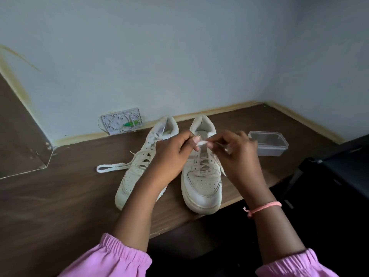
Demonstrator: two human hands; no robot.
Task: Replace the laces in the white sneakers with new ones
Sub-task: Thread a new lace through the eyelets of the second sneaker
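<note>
On the brown table (60, 206), two white sneakers stand side by side with their toes toward the person and their heels toward the wall. Above the right sneaker (201, 182), both hands meet over its tongue. Left hand (171, 154) has its fingers curled, and its thumb and forefinger pinch one stretch of a white lace (201, 143). Right hand (237, 154) pinches the same lace just beside it between thumb and forefinger, the other fingers loosely curled. Lower down, this lace crosses through the right sneaker's eyelets. Left of the right sneaker, nearly touching it, is the left sneaker (139, 168), partly laced, with a lace loop (111, 168) lying on the table at its far side. Right of the right sneaker, behind the right hand, sits a clear plastic box (269, 143). A pink string bracelet (261, 208) circles the right wrist.
</note>
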